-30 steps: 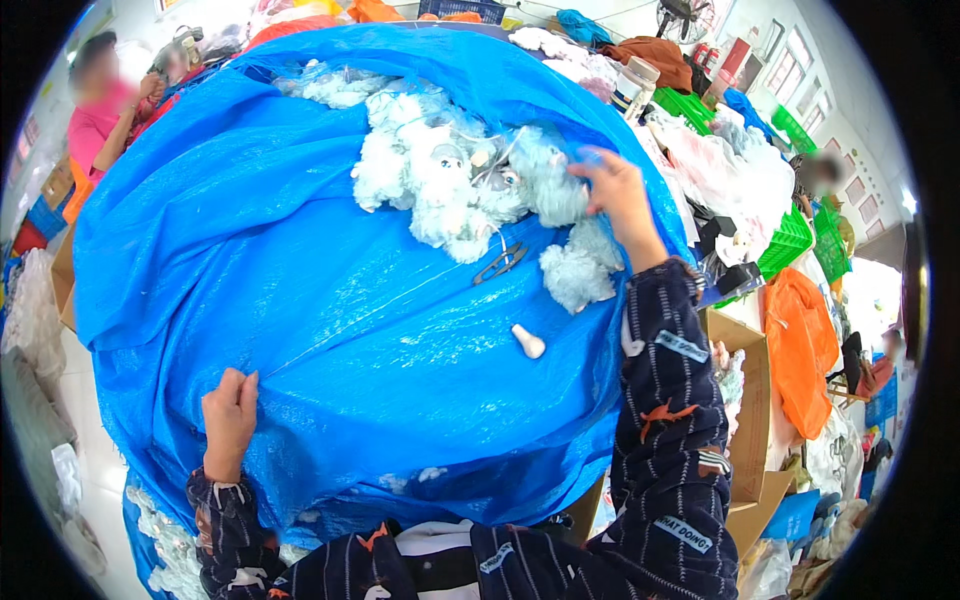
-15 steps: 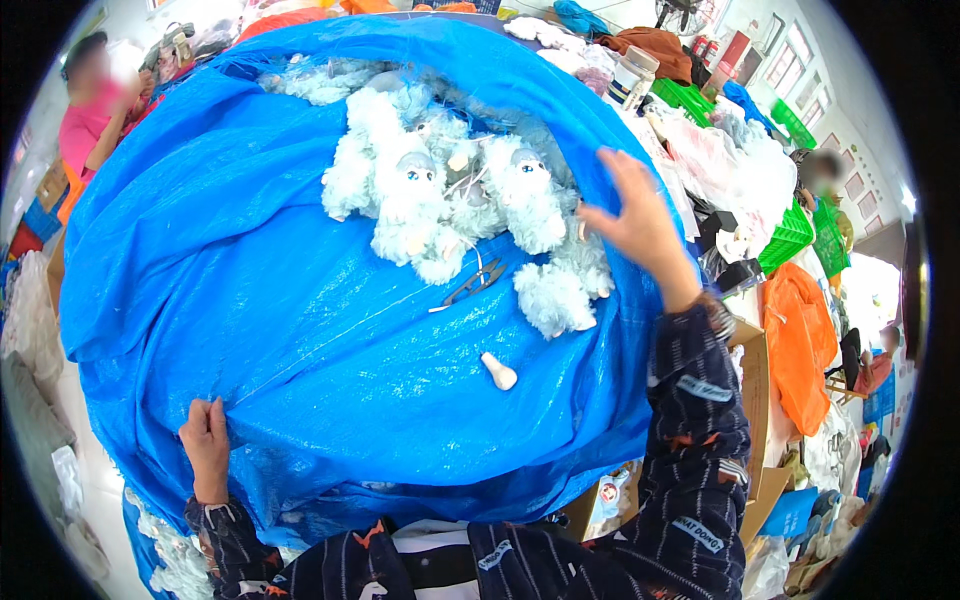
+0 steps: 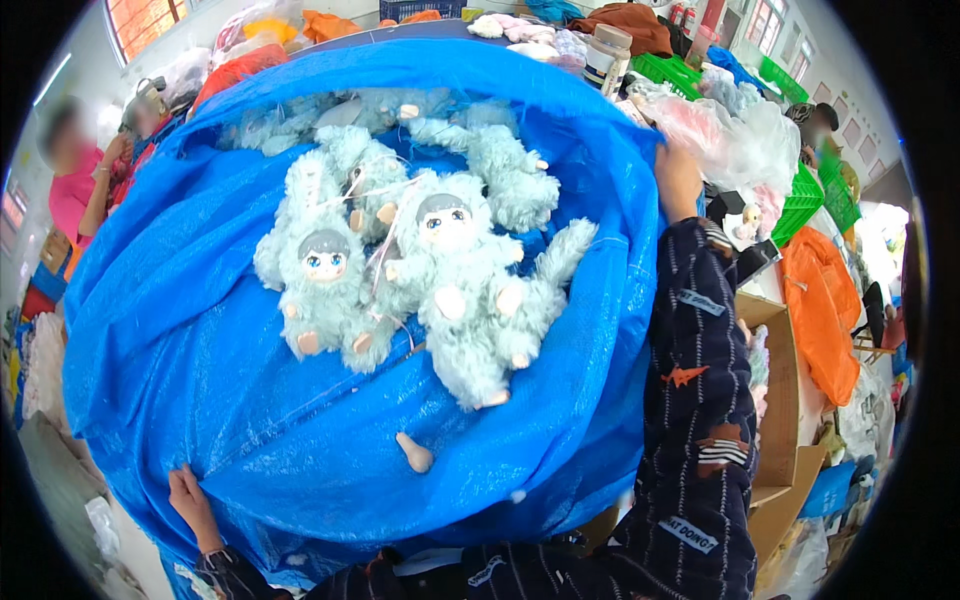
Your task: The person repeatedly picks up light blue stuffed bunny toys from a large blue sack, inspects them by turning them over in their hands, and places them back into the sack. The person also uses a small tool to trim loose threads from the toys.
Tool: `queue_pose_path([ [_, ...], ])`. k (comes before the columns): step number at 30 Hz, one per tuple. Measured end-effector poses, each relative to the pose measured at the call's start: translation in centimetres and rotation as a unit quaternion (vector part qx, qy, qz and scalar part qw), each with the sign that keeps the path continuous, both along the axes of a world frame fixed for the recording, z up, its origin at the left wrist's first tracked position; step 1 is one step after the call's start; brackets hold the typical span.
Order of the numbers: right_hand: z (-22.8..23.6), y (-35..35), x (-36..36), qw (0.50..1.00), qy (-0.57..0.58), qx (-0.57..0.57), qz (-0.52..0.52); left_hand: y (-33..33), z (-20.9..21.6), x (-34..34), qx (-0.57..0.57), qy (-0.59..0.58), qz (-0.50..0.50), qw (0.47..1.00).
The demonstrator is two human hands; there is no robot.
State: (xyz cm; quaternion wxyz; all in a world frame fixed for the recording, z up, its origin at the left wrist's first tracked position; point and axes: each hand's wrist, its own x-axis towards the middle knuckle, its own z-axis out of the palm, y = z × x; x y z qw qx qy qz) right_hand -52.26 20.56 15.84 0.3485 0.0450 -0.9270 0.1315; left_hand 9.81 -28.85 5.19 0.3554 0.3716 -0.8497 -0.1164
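Observation:
A big blue plastic tarp [image 3: 180,340] spreads before me, its far and right sides raised like the mouth of a sack. Low on the left, my left hand [image 3: 195,505] pinches a fold of it. My right hand [image 3: 678,182], at the upper right, is closed on the tarp's raised edge. Pale blue-green plush dolls lie piled on the sheet, among them a doll [image 3: 335,290] with a face turned up and a larger doll [image 3: 455,250] beside it. Thin ties run between them. Nearer me rests a small pale bulb-ended piece [image 3: 413,454].
Right of the tarp stand an open cardboard box [image 3: 775,390], an orange bag [image 3: 822,310] and green crates [image 3: 800,208]. A lidded jar [image 3: 606,60] is at the back among heaped plush and plastic bags. A person in pink [image 3: 75,195] is at the far left.
My right hand has gone from open above the tarp to gripping its edge, further right. The dolls have shifted left and nearer, covering most of the dark-handled tool. My left hand is lower.

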Motion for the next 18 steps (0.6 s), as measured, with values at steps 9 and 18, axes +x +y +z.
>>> queue_pose_path([
  [9,-6.7,-3.3,4.6,0.983,-0.123,0.064,0.124,0.1,-1.6,0.3,-0.007,0.024,-0.017,1.000],
  [18,0.0,0.8,18.3,0.953,-0.066,0.122,0.268,3.2,-0.4,0.5,0.028,0.043,-0.037,0.998],
])
